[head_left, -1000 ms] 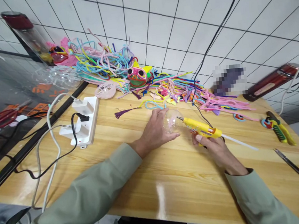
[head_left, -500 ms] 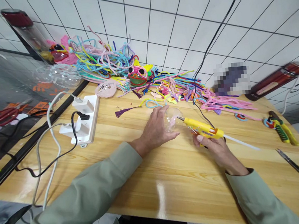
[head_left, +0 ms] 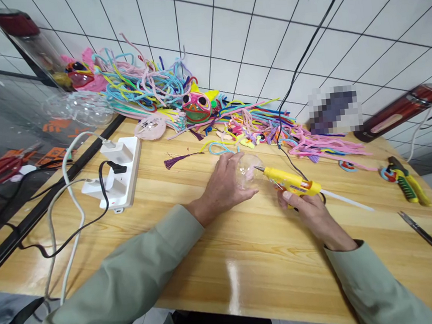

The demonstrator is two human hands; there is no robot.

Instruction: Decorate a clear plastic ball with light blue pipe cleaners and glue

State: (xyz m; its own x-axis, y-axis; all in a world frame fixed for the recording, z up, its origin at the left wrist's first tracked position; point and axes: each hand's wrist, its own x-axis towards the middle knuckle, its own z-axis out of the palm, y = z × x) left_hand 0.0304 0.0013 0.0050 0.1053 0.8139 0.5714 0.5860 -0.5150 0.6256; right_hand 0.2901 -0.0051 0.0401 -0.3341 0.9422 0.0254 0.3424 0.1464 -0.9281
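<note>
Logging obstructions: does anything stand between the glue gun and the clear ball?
Nothing visible does: the right hand holds the yellow glue gun, its nozzle at the clear ball in the left hand; whether they touch is unclear.

A wall [head_left: 195,12] of white tiles with dark lines is standing behind the wooden table [head_left: 287,282], whose glossy top is reflecting a white streak of light [head_left: 233,286] near its front edge, while grey floor [head_left: 147,322] is showing below.
</note>
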